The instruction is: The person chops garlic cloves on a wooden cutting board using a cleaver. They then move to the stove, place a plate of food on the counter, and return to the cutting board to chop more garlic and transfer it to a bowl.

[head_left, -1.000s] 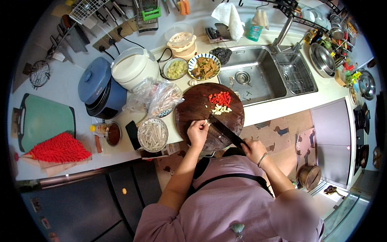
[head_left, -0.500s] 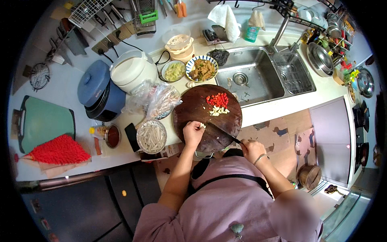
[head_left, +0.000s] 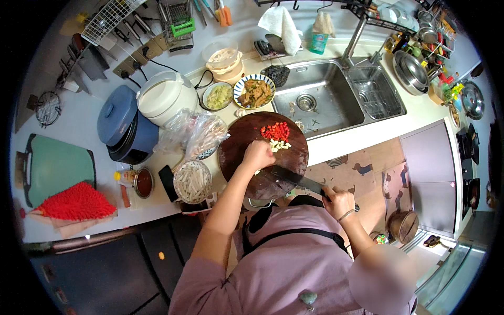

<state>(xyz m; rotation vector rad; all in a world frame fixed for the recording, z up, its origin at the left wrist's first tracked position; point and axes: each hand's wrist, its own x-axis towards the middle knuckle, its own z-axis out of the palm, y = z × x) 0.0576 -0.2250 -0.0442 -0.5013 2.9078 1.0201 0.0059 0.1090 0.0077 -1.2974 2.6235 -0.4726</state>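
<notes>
One round wooden board [head_left: 291, 157], dark flat-bladed knife [head_left: 308, 183]

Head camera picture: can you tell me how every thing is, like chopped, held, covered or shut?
Right hand: closed around the knife handle
Kitchen knife: held, blade over the chopping board
Chopping board: bearing cut food
Left hand: curled; anything inside is hidden
Red peppers: chopped, piled
Garlic: chopped, beside the peppers
White rice cooker: lid shut
Blue-and-white bowl: uncovered, holding food
Plastic bag: crumpled
Faucet: no water visibly running
</notes>
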